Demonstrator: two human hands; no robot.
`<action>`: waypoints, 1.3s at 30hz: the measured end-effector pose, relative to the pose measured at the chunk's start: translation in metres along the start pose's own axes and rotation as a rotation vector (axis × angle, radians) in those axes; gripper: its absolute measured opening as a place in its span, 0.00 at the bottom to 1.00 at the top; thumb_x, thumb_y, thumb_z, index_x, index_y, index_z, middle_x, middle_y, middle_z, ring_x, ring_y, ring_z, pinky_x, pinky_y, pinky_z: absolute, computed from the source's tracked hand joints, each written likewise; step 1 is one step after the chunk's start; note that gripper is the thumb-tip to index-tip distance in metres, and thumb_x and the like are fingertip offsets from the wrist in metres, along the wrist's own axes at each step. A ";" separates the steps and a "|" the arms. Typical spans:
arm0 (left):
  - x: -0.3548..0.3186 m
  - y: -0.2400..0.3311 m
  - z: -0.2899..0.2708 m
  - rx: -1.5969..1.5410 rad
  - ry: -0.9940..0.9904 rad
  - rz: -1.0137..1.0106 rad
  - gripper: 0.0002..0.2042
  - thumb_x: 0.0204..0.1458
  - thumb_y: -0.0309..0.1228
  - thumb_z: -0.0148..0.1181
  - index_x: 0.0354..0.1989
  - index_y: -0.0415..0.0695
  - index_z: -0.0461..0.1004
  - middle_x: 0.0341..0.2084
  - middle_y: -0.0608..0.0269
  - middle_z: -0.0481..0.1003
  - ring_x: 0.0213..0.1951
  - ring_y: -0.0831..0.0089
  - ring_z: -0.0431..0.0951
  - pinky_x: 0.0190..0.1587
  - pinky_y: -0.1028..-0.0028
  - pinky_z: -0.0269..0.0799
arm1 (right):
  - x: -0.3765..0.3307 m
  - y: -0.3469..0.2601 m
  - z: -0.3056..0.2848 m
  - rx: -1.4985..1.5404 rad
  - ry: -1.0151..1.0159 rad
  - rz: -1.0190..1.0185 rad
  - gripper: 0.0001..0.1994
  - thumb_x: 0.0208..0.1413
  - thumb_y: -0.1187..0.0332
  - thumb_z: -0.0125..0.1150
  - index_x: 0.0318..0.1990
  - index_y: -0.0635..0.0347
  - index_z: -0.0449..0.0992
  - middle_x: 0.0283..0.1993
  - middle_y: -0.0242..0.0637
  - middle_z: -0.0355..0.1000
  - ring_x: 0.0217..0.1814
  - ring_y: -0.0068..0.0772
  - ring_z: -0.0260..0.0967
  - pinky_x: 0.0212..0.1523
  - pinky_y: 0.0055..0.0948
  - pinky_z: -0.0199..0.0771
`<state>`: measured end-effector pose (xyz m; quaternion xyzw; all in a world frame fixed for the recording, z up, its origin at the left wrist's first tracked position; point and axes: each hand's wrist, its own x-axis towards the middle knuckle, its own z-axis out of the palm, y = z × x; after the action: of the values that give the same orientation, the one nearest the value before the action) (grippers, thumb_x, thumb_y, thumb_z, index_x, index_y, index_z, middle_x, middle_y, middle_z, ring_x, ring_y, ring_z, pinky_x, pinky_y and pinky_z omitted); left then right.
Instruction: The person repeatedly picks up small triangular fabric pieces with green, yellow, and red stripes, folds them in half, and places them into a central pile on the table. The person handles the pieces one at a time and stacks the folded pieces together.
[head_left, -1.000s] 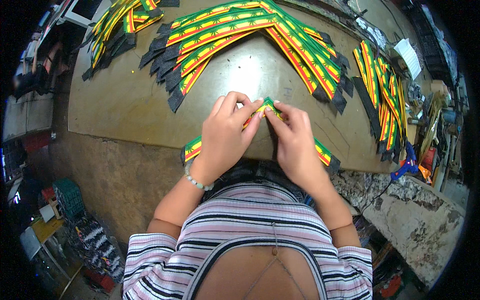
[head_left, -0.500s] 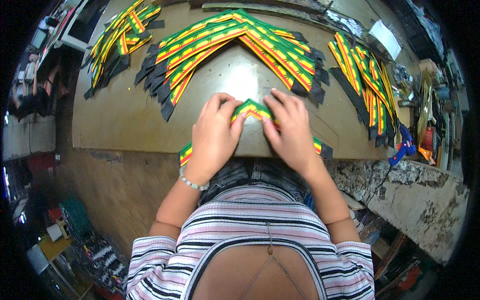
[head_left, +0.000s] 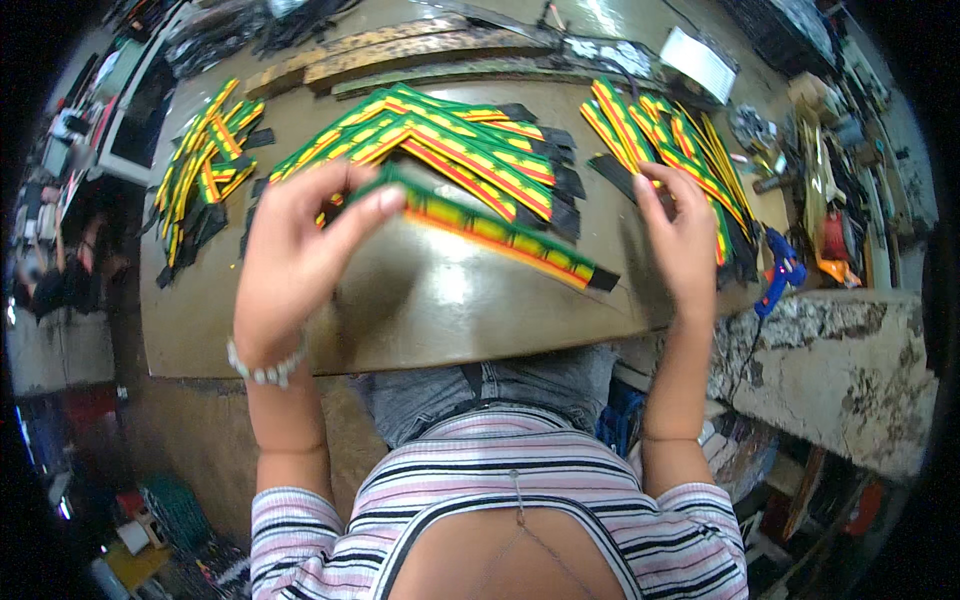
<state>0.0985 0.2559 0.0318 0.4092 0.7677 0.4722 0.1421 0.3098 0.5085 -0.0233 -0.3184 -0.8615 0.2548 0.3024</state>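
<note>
Between the thumb and fingers of my left hand (head_left: 305, 240) is a folded ribbon strip (head_left: 490, 235), green, yellow and red with dark palm-like figures. It is raised above the table, its black end slanting down to the right. My right hand (head_left: 682, 225) is over the pile of loose ribbon strips (head_left: 615, 120) at the right, thumb and forefinger pinched at one strip's lower end. Behind my left hand lies a stack of V-folded ribbon strips (head_left: 450, 145) with black ends, partly hidden by that hand.
Another heap of ribbon strips (head_left: 205, 180) lies at the table's left. Wooden planks (head_left: 400, 65) run along the far side. A blue glue gun (head_left: 780, 272) rests by the right edge near a rough concrete ledge (head_left: 830, 350). A white sheet (head_left: 698, 65) lies at the back right.
Both hands were together at the folded strip near the table's front edge. The left has lifted it up and leftward; the right has let go and moved to the right pile. The view has shifted.
</note>
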 end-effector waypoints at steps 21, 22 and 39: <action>0.109 -0.204 -0.159 0.930 0.452 -0.459 0.31 0.37 0.44 0.70 0.48 0.34 0.73 0.39 0.39 0.78 0.44 0.49 0.79 0.48 0.61 0.74 | 0.030 0.043 0.016 -0.350 0.109 -0.198 0.11 0.65 0.71 0.48 0.49 0.68 0.72 0.43 0.55 0.73 0.47 0.53 0.72 0.45 0.39 0.71; 0.110 -0.194 -0.163 0.814 0.405 -0.500 0.31 0.38 0.38 0.69 0.52 0.33 0.73 0.37 0.41 0.79 0.42 0.55 0.81 0.47 0.63 0.74 | 0.032 0.040 0.012 -0.224 0.145 -0.142 0.11 0.65 0.72 0.48 0.48 0.69 0.72 0.47 0.54 0.73 0.49 0.51 0.72 0.50 0.38 0.70; -0.077 -0.052 0.030 0.606 0.182 0.185 0.15 0.44 0.32 0.67 0.42 0.44 0.78 0.39 0.58 0.71 0.44 0.59 0.71 0.49 0.63 0.66 | 0.005 0.017 -0.005 0.086 0.253 -0.141 0.11 0.63 0.71 0.55 0.49 0.68 0.75 0.46 0.43 0.75 0.48 0.33 0.71 0.52 0.29 0.68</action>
<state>0.1389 0.2043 -0.0398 0.4570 0.8425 0.2675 -0.0986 0.3167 0.5243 -0.0284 -0.2737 -0.8250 0.2273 0.4391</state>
